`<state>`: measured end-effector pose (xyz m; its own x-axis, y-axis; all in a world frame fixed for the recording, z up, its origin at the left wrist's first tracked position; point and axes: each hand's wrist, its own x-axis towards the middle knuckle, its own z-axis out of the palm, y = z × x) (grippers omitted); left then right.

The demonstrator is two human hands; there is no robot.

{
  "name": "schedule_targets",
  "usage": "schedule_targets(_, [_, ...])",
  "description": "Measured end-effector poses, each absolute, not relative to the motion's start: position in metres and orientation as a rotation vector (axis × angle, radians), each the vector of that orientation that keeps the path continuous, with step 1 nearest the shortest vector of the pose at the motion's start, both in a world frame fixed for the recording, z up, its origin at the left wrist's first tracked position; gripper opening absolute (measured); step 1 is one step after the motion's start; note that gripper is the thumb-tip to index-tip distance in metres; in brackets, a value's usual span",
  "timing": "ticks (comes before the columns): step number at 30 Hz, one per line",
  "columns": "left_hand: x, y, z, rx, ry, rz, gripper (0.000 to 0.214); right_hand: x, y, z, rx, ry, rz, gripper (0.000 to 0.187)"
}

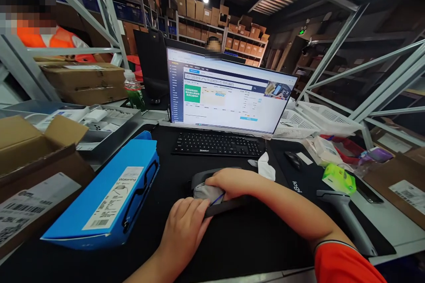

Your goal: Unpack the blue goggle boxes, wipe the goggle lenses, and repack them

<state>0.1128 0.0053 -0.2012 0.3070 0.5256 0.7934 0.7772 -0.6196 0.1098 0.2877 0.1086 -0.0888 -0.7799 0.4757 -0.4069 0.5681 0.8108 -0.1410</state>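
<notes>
Both hands are on a dark grey item with a soft light grey part (203,191) over the black desk mat; its exact kind cannot be made out. My left hand (186,225) grips its near edge, where a dark strap-like piece sticks out to the right. From above, my right hand (229,181) closes around the light grey part, and a thin blue line shows under its fingers. To the left lies a blue box (102,194) with a white label. A crumpled white piece (265,168) rests beyond my right forearm.
A black keyboard (217,145) and a lit monitor (229,93) stand ahead. A handheld scanner (348,216), a mouse (294,160) and a green item (338,178) are on the right. An open carton (40,168) flanks the left. People are behind the desk.
</notes>
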Motion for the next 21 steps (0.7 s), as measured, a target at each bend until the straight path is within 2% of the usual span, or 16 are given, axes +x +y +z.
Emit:
schedule_targets(6, [0.109,0.011,-0.206,-2.412,-1.201,-1.246,0.023,0.301,0.129,-0.123,1.213,2.586,-1.083,0.075])
schedule_targets(8, [0.109,0.010,-0.205,-2.443,-1.200,-1.243,0.019,0.310,0.126,-0.120,1.183,2.540,-1.302,0.076])
schedule_targets(10, [0.109,0.009,-0.203,-2.477,-1.262,-1.249,0.020,0.320,0.115,-0.108,1.133,2.536,-1.412,0.067])
schedule_targets(13, [0.109,0.008,-0.200,-2.504,-1.429,-1.233,0.032,0.332,0.083,-0.083,1.190,2.655,-1.266,0.059])
schedule_targets(17, [0.109,0.010,-0.203,-2.391,-1.637,-1.189,0.043,0.341,0.033,-0.065,1.357,2.738,-0.958,0.063])
schedule_targets(21, [0.108,0.011,-0.211,-2.456,-1.645,-1.208,0.033,0.342,0.005,-0.078,1.516,2.728,-0.984,0.077])
